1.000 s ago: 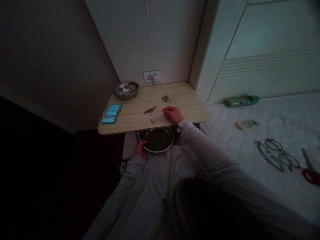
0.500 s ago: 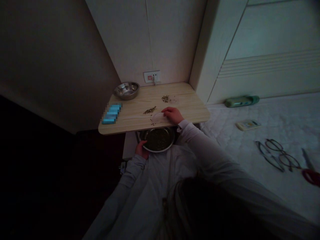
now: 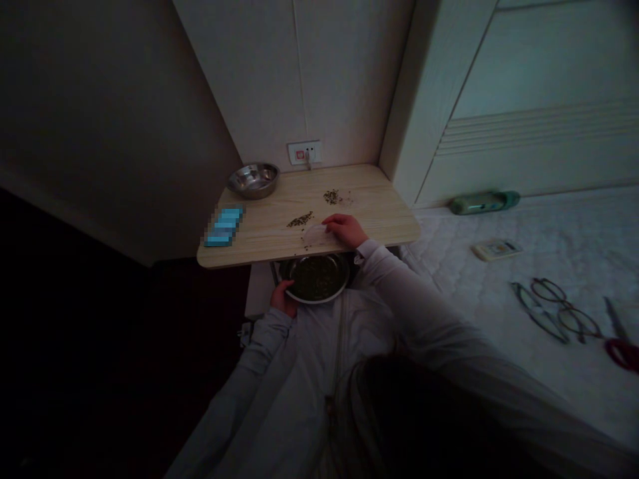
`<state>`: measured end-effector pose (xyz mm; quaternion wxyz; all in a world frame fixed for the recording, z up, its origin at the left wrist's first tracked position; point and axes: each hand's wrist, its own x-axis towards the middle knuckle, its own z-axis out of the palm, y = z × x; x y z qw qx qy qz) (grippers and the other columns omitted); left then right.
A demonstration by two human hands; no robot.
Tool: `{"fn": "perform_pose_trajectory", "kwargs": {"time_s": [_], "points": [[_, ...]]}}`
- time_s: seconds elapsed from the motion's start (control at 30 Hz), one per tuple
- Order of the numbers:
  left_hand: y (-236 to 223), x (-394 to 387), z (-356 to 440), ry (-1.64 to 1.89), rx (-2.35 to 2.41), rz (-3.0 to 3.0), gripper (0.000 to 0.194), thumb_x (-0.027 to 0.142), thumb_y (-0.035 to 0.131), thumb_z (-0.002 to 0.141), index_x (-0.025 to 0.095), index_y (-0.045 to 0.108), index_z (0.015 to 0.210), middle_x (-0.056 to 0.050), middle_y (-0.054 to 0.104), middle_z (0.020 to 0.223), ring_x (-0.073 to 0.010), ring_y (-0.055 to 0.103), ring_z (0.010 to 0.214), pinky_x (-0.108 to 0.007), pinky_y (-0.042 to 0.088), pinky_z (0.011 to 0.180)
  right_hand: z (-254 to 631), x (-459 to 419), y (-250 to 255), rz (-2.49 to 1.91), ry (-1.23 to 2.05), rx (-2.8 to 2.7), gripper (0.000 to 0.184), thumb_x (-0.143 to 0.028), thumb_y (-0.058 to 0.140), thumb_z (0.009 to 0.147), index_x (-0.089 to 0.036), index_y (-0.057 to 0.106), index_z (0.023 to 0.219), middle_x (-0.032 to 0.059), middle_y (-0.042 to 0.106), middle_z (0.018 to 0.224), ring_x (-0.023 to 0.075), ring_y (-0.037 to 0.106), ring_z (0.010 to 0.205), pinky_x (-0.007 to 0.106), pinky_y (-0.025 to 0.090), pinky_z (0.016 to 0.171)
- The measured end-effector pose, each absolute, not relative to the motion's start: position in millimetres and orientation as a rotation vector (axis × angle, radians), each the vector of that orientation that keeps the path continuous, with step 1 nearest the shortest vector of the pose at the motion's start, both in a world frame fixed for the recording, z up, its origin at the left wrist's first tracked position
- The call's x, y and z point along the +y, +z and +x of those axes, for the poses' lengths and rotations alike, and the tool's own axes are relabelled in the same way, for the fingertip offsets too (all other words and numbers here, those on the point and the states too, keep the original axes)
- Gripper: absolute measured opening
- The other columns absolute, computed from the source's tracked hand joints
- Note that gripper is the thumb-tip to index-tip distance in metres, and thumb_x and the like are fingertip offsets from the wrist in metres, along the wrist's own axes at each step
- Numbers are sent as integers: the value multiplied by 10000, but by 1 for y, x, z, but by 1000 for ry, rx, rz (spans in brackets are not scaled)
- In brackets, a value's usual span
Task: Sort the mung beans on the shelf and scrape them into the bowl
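My left hand (image 3: 283, 299) grips the near left rim of a metal bowl (image 3: 344, 274), which is held just below the table's front edge. Dark green beans or grains (image 3: 317, 276) fill its bottom. Over the wooden tabletop (image 3: 259, 223), my right hand (image 3: 346, 229) pinches a thin, pale translucent piece (image 3: 315, 233) with a rounded edge, low against the surface; its exact kind is unclear. Left of that piece lies a long patch of small green grains (image 3: 300, 219). A second small pile (image 3: 331, 197) sits farther back, with a few pale and brownish bits on its right.
A steel bowl (image 3: 253, 181) stands at the table's back left, behind a blurred blue-screened phone (image 3: 224, 227). A wall socket (image 3: 305, 153) holds a plug. On the bed at right lie a green bottle-like object (image 3: 484, 203), a pale remote-like device (image 3: 496, 249), glasses (image 3: 579, 321) and red-handled scissors (image 3: 622, 353).
A few grains near the table's front edge have shifted toward the edge above the held bowl. Both hands stay in nearly the same place.
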<state>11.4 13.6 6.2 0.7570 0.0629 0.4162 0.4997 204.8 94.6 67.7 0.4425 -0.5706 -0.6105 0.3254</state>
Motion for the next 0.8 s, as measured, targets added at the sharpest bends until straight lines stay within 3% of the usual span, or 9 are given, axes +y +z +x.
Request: {"fn": "perform_pose_trajectory", "kwargs": {"time_s": [0.8], "points": [[9,13,12,1082,903,128,267,98,451,618,163,629,804,-39,681,663,-222,569,944,-349,435,852,203,91,67,-1384,864,-1457,192,-161,460,613,-159,620,720,-42,563,551,92,500,568,224,388,614]]}}
